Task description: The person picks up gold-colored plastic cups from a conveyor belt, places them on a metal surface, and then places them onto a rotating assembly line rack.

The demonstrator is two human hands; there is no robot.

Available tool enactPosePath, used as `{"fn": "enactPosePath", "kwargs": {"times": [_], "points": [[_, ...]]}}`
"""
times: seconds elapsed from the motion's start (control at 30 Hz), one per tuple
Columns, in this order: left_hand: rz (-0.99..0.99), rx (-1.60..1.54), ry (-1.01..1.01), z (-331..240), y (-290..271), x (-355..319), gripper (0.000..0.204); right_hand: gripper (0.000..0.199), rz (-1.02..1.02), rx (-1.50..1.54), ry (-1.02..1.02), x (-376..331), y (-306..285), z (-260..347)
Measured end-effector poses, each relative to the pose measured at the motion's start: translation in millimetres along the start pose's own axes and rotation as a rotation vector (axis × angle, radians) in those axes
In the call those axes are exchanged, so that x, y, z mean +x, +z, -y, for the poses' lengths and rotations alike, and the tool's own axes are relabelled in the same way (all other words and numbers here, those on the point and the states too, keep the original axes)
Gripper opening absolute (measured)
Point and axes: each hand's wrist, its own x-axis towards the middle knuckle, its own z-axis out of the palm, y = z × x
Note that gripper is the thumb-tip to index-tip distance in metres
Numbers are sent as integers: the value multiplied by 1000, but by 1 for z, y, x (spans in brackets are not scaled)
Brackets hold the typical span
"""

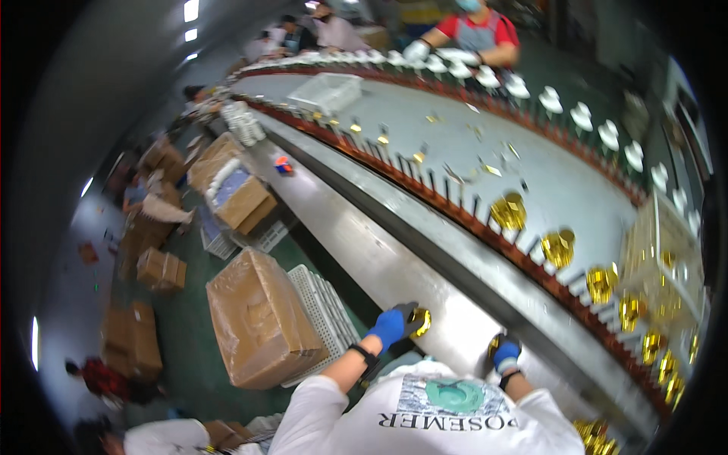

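My left hand (390, 325), in a blue glove with dark fingers, is closed on a shiny gold cup-shaped piece (422, 322) above the steel ledge (447, 303). To its right, my right hand (503, 352) wears the same kind of glove and is low over the ledge. Its fingers look curled in, with a small yellowish glint at them; what they hold, if anything, I cannot make out. Beyond the ledge runs a line of upright spindles (485, 227). Some of them carry similar gold pieces (559, 248).
White pieces (582, 115) stand along the far line, where a person in red (485, 38) works. A clear crate (667, 258) stands at right, a white tray (327, 92) further back. More gold pieces (595, 437) lie low right. A wrapped carton (262, 318) and stacked crates (322, 315) flank me left.
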Motion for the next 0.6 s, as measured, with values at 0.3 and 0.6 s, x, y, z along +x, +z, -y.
{"fn": "enactPosePath", "kwargs": {"times": [0.3,0.6], "points": [[488,424,74,-32,100,130,67,60,-317,318,-225,88,-245,105],[153,214,387,-32,-75,274,81,64,-383,31,-114,328,-340,127]]}}
